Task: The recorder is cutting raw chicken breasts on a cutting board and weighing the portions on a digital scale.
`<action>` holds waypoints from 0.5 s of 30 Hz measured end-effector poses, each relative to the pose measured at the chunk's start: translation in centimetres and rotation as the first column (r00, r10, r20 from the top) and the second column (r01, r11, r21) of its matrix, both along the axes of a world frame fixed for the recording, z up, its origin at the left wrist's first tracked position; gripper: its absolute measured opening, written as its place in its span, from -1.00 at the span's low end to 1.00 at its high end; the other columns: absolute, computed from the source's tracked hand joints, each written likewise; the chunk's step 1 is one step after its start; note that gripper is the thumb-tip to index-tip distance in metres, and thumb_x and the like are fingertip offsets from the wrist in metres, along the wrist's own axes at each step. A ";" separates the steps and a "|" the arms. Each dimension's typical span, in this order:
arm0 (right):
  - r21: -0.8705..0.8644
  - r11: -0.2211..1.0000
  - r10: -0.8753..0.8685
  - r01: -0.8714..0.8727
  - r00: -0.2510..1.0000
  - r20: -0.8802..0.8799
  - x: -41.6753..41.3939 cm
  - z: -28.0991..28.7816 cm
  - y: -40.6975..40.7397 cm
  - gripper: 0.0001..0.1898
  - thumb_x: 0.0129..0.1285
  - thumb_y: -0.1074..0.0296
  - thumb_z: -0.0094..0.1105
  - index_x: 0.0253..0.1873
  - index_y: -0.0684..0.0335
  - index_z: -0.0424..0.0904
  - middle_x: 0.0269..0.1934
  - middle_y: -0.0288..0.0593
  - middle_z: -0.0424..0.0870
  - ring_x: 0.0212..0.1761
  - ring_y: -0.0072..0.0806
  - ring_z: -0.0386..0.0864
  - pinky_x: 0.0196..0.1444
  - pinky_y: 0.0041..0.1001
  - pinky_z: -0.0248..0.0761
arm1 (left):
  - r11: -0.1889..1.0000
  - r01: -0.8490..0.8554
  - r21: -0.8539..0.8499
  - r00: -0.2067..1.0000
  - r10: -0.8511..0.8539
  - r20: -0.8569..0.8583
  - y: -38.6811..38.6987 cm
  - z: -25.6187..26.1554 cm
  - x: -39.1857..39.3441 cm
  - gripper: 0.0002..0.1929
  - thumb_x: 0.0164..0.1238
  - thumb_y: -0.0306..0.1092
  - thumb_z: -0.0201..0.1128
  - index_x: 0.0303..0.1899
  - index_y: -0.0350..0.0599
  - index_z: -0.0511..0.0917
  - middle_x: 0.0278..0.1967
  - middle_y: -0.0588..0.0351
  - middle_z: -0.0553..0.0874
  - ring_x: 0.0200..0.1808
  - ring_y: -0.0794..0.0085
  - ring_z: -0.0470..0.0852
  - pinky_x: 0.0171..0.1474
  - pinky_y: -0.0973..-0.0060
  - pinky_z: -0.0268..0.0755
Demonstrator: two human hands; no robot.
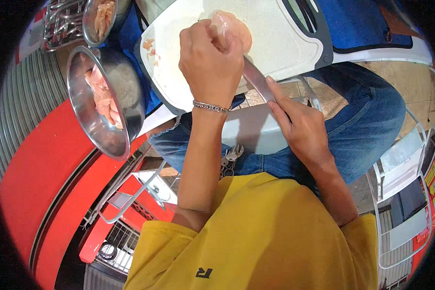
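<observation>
A pale raw chicken breast [235, 27] lies on the white cutting board [286, 40] with dark grey ends. My left hand [212, 59] rests over its near left side, fingers curled on the meat. In my right hand [299, 121] is a knife [258, 80], its blade pointing up and left to the meat's near edge. The knife's tip is hidden behind my left hand, and its handle lies inside my right fist. Small meat scraps [153, 52] sit near the board's left end.
Left of the board, a steel bowl [132, 98] holds several raw chicken pieces [103, 96]. A second steel bowl [88, 21] with meat strips stands beyond it, near a wire rack [63, 21]. Blue cloth [362, 25] lies at the right. Metal-framed chairs [402, 156] stand lower right.
</observation>
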State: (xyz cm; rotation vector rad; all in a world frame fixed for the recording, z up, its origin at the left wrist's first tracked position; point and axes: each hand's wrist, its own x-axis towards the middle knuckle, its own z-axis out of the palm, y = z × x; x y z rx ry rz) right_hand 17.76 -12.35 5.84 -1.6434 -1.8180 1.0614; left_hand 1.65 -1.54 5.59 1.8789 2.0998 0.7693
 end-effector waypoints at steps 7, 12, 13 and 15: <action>0.123 0.992 -0.012 -0.009 0.985 0.170 -0.7 0.1 -0.3 -0.47 0.36 0.23 0.22 0.41 -0.14 0.42 -0.54 -0.05 0.54 -0.62 -0.08 0.55 -0.56 -0.20 0.45 | 0.996 0.076 0.040 0.950 -0.060 -0.306 1.3 0.6 1.0 -0.63 0.09 -0.18 0.37 -0.17 -0.29 0.61 -0.21 -0.14 0.59 -0.25 0.02 0.68 -0.15 0.18 0.56; 0.072 0.997 0.007 -0.019 0.986 0.169 -0.6 0.2 -0.5 -0.47 0.38 0.20 0.19 0.43 -0.17 0.38 -0.53 -0.04 0.54 -0.63 -0.07 0.55 -0.56 -0.18 0.46 | 0.997 0.077 -0.004 0.944 -0.074 -0.320 1.3 0.9 0.9 -0.63 0.01 -0.26 0.35 -0.17 -0.30 0.60 -0.19 -0.21 0.61 -0.24 -0.08 0.67 -0.12 0.14 0.55; 0.063 0.997 0.020 -0.033 0.980 0.199 -0.6 0.3 -0.5 -0.47 0.38 0.18 0.18 0.44 -0.18 0.37 -0.53 -0.04 0.54 -0.62 -0.07 0.56 -0.56 -0.17 0.46 | 0.997 0.082 -0.002 0.943 -0.079 -0.322 1.4 0.9 0.7 -0.63 0.01 -0.26 0.35 -0.17 -0.30 0.60 -0.19 -0.21 0.61 -0.24 -0.08 0.67 -0.12 0.14 0.55; 0.067 0.997 0.013 -0.026 0.981 0.196 -0.7 0.3 -0.5 -0.47 0.39 0.18 0.17 0.44 -0.18 0.36 -0.54 -0.04 0.53 -0.63 -0.06 0.55 -0.56 -0.16 0.46 | 0.997 0.071 0.017 0.943 -0.062 -0.326 1.8 1.0 0.1 -0.61 0.01 -0.30 0.36 -0.11 -0.32 0.59 -0.19 -0.25 0.66 -0.27 -0.01 0.69 -0.14 0.20 0.55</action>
